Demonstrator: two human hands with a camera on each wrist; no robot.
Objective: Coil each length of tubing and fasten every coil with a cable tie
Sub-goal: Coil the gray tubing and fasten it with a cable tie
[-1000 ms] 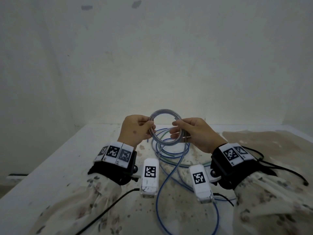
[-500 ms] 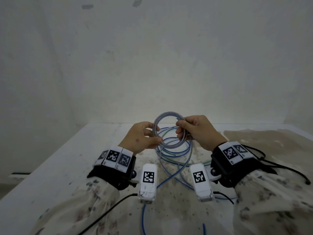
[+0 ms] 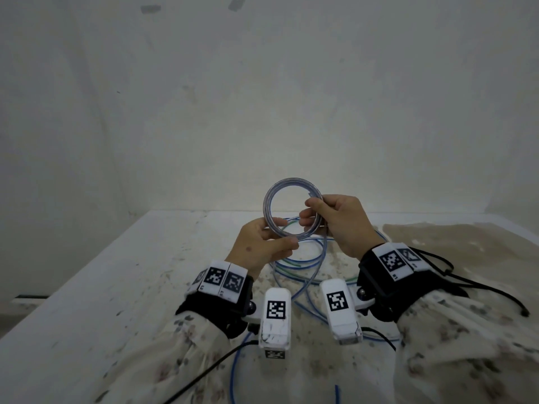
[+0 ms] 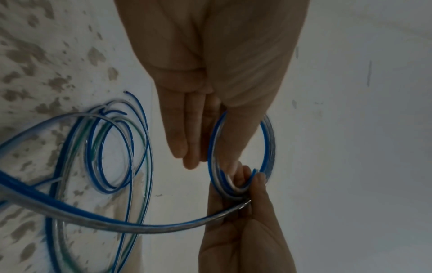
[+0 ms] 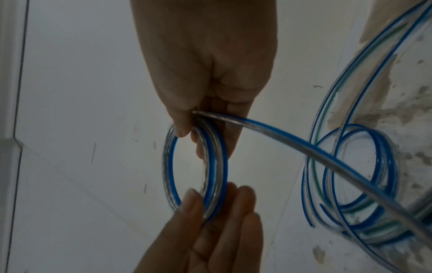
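Observation:
A coil of clear, blue-striped tubing (image 3: 267,205) hangs upright in the air between my hands, over the far part of the table. My left hand (image 3: 284,237) pinches its lower left rim between thumb and fingers. My right hand (image 3: 310,214) pinches the upper right rim, where the turns bunch together (image 5: 205,140). From that pinch the unwound tail (image 5: 304,147) runs down to a loose pile of blue- and green-striped tubing (image 3: 306,258) lying on the table below. No cable tie shows in any view.
The white table (image 3: 116,287) is speckled with brown stains, and a large brown patch (image 3: 452,246) lies on the right. A pale wall stands close behind the far edge. Black cables (image 3: 481,287) trail from my right wrist unit across the table.
The coil has risen a little. My left hand slid from the coil's left side down to its lower left rim. My right hand kept its pinch on the right side.

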